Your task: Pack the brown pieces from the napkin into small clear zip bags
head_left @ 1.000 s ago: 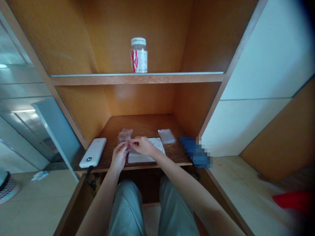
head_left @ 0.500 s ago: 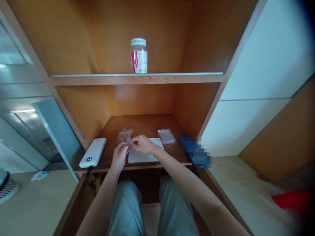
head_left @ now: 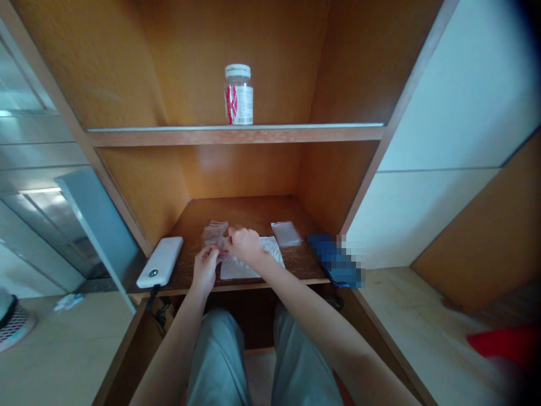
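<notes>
My left hand [head_left: 205, 266] is closed in a pinch on a small clear plastic bag [head_left: 221, 257], its edge showing faintly pinkish. Against the upper part of this bag is my right hand [head_left: 245, 245], fingers curled together; what sits between its fingertips is hidden. Under the right hand and wrist lies a crinkled white sheet [head_left: 236, 272]. Several clear zip bags [head_left: 214, 230] lie in a pile just behind the left hand. To the right, a neat stack of clear zip bags [head_left: 287, 234] rests on the wooden shelf.
A white power bank [head_left: 160, 262] with a black cable lies at the left. A dark blue, blurred-out item [head_left: 336, 262] overhangs the right front corner. On the upper shelf [head_left: 296, 134] stands a white-capped bottle [head_left: 239, 96]. My knees are under the front edge.
My right hand has shifted slightly left and up and turned, so its back now faces me more and more of the white sheet shows. My left hand has barely moved.
</notes>
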Motion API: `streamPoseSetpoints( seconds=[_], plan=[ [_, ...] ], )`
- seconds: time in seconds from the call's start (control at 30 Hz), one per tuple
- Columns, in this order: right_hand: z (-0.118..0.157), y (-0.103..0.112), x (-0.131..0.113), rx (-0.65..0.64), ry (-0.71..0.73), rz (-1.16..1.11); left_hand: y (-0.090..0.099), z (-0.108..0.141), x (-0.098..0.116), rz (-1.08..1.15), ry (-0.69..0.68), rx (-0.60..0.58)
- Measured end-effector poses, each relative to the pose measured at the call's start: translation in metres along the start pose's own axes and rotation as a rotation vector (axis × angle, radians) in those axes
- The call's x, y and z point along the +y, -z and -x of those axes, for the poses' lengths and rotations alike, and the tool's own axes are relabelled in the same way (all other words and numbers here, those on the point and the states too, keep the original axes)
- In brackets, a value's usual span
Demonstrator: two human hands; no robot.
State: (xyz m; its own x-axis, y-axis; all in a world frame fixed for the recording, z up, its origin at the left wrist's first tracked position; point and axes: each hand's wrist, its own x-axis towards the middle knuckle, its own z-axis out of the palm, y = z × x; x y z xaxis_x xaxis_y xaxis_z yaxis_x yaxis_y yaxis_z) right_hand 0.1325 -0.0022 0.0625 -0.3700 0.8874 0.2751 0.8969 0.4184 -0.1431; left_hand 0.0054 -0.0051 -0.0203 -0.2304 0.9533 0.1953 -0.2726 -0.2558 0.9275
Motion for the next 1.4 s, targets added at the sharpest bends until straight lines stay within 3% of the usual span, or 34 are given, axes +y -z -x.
streamPoseSetpoints(
  seconds=[0.17,0.4,0.63,0.83,1.0,1.17,1.3,1.4],
  plan=[
    [0.005,0.002,0.003,-0.048,0.259,0.036,-0.002,0.002,0.005,0.007,-0.004,-0.017],
    [-0.001,-0.004,0.005,-0.034,0.207,0.103,-0.003,0.004,0.008,-0.023,0.008,-0.089],
    [-0.014,-0.004,0.039,0.097,0.093,-0.446,0.001,0.001,0.007,0.114,0.059,-0.105],
    [-0.016,-0.016,0.055,-0.041,0.184,-0.952,0.003,-0.001,0.008,0.122,0.054,-0.088],
    [-0.013,-0.026,0.056,-0.218,0.153,-1.094,0.002,0.002,0.009,0.107,0.049,-0.076],
    [-0.012,-0.026,0.056,-0.146,0.054,-1.178,0.003,0.002,0.012,0.163,0.033,-0.053],
    [-0.009,-0.021,0.054,-0.164,0.031,-1.191,0.006,0.000,0.012,0.222,0.062,-0.039],
    [-0.007,-0.016,0.050,-0.230,0.017,-1.247,0.004,0.001,0.013,0.121,0.137,-0.142]
  ],
)
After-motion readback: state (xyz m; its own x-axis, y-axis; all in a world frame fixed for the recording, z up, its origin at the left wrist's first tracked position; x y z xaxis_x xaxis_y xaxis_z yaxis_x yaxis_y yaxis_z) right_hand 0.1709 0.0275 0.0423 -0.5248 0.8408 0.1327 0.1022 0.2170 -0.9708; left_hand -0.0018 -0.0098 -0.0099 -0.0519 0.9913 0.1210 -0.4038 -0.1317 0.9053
